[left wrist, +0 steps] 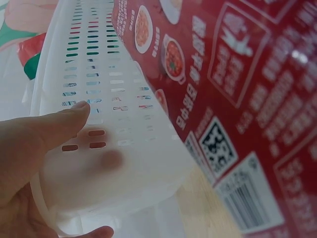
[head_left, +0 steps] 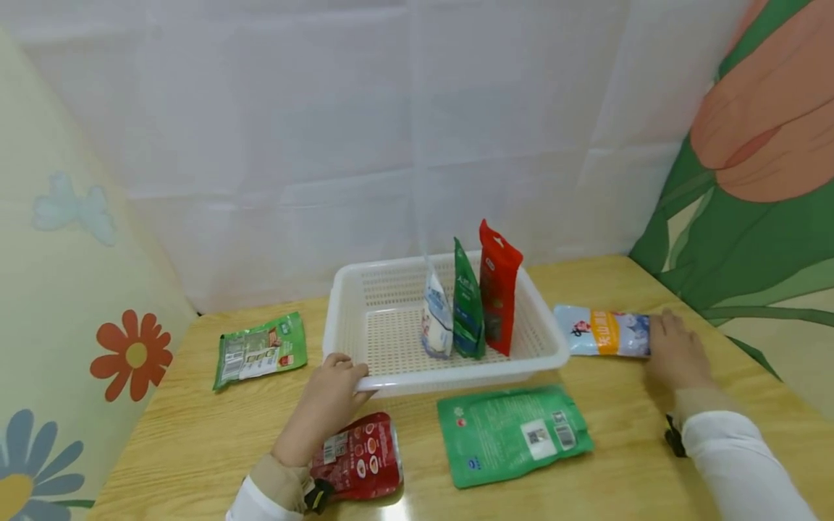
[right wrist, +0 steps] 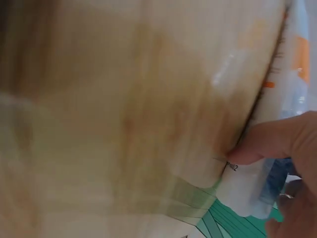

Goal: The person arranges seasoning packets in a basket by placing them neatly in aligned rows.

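Observation:
My left hand (head_left: 334,391) grips the front-left corner of a white plastic basket (head_left: 449,380), thumb on the outside of its slotted wall in the left wrist view. Three pouches stand upright inside: a white-and-blue one (head_left: 437,318), a dark green one (head_left: 468,307) and a red one (head_left: 500,289). To the right of the basket, my right hand (head_left: 677,351) holds the right end of a light blue packet (head_left: 586,331) with an orange band. In the right wrist view the thumb (right wrist: 262,144) lies along the packet's edge, while the other fingers are partly hidden behind it.
A red pouch (head_left: 368,459) lies under my left forearm. In front of the basket is a flat green pouch (head_left: 515,434); another green packet (head_left: 260,349) lies to the left. White sheeting (head_left: 293,145) hangs behind the wooden table (head_left: 195,434), with painted panels at both sides.

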Available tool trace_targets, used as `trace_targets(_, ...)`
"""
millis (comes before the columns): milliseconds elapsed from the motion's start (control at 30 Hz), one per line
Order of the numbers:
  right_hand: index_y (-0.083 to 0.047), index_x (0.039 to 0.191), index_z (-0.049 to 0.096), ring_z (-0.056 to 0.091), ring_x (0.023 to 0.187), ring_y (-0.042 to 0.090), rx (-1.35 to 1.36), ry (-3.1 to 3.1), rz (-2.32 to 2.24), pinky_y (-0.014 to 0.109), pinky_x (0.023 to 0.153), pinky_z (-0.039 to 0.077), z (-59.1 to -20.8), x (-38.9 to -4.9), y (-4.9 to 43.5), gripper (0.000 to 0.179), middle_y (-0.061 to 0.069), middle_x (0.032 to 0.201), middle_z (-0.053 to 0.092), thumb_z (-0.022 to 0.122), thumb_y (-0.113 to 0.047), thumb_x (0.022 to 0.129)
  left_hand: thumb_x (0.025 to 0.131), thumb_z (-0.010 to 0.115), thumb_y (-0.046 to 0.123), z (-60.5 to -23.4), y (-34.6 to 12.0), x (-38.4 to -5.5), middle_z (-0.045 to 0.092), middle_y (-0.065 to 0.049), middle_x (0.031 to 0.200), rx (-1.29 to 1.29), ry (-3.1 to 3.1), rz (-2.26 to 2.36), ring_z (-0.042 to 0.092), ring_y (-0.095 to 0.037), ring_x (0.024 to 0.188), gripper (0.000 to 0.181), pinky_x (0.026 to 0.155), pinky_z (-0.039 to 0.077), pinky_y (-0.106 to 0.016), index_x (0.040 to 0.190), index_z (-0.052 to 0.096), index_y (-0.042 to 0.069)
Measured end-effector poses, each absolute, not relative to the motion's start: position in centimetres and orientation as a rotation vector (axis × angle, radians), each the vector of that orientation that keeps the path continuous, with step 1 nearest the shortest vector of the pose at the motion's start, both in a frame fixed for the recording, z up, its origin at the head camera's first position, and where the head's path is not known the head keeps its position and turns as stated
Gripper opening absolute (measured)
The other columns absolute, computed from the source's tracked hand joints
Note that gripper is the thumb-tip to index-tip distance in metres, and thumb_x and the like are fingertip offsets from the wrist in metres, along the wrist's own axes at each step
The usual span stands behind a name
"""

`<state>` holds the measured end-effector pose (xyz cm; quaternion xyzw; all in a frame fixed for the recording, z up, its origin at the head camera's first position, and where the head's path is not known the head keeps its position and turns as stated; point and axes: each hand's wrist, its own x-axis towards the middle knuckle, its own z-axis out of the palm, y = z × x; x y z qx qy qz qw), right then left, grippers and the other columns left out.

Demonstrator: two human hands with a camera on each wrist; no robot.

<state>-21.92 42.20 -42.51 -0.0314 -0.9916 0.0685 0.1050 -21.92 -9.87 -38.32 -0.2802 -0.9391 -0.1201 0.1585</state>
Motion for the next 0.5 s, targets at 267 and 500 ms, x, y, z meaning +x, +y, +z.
trace_targets(267, 0.021, 0.130, 0.026, 0.016, 0.123, 0.062, -0.139, -2.904, 0.220, 0.074, 0.098, 0.017, -42.78, -22.58, 42.25, 0.068, 0.047, 0.134, 0.017, 0.057, 0.008, 0.070, 0.079, 0.075, 0.024, -38.39, -9.47, -22.19, 0.072, -0.013, 0.088, -0.802, -2.683, -0.327, 0.062, -0.034, 0.096, 0.019, 0.081, 0.054, -0.046, 0.079, 0.064, 0.008)
trace_targets(500, 0.022, 0.130, 0.028, 0.024, 0.114, 0.062, -0.170, -2.988, 0.216, 0.072, 0.097, 0.020, -42.46, -22.87, 42.44, 0.075, 0.047, 0.123, 0.028, 0.064, -0.008, 0.071, 0.078, 0.076, 0.024, -38.54, -9.57, -22.23, 0.072, -0.012, 0.087, -0.781, -2.690, -0.306, 0.062, -0.033, 0.095, 0.020, 0.079, 0.054, -0.045, 0.078, 0.064, 0.008)
